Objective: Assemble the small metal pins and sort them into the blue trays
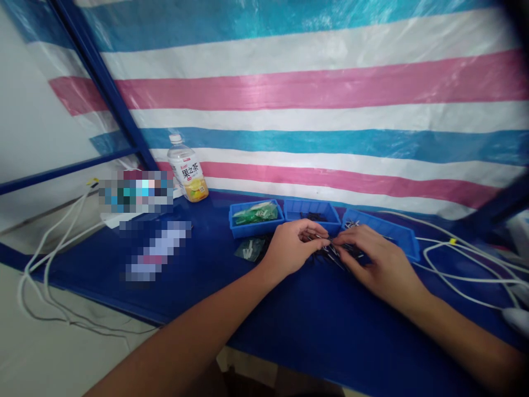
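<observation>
Over the blue tabletop, my left hand [294, 242] is closed around several thin, dark, stick-like pieces [329, 255], thumb against the fingers. My right hand [374, 258] meets it, its thumb and fingertips pinched at the ends of these pieces; exactly what it grips is too small to make out. More such pieces lie in a loose heap under the fingers. Just behind stand a blue bin [257, 228] with green packets [258, 212], a middle blue bin [333, 214] with small dark parts, and a right blue bin [407, 238], partly hidden by my right hand.
A small dark packet [248, 249] with white pieces lies left of my left hand. Farther left stands a drink bottle [189, 171]. White cables [458, 262] run along the right side, others [53, 248] hang at the left. A striped sheet [289, 94] closes the back.
</observation>
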`<state>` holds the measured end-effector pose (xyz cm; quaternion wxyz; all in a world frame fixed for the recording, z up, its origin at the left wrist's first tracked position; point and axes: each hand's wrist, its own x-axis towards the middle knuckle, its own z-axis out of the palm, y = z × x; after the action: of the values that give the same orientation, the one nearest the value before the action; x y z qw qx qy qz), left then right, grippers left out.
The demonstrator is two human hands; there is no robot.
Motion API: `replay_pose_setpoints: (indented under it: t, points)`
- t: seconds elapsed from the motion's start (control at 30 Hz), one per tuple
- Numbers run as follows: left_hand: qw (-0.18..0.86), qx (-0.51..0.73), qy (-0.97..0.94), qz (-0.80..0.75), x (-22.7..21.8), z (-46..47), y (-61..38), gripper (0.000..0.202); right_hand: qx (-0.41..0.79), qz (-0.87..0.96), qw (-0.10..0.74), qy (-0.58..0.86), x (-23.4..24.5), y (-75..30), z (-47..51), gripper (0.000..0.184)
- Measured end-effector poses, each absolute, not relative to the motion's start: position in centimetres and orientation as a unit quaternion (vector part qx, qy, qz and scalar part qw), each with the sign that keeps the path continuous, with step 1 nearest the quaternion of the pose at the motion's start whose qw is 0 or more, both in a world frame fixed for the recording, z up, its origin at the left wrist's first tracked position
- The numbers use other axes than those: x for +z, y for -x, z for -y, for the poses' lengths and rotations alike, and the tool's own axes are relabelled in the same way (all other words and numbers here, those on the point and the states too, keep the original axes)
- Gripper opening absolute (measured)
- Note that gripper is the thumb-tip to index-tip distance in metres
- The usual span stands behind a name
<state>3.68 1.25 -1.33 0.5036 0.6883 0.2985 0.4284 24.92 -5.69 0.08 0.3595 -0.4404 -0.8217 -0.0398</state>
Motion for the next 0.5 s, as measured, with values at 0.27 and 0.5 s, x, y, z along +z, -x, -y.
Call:
replay_pose_setpoints:
  t: [0.27, 0.5]
  points:
    - [0.544, 0.415, -0.674, -0.278, -1.58, -0.90, -4.02, 0.021, 0.018, 0.801, 0.341, 0.492, -0.64, -24.80, 5.77, 0.005]
    - [0.544, 0.424, -0.669, -0.278, -1.52, -0.83, -3.92, 0.040, 0.056, 0.771, 0.363, 0.520, -0.52, -24.96, 5.79, 0.025]
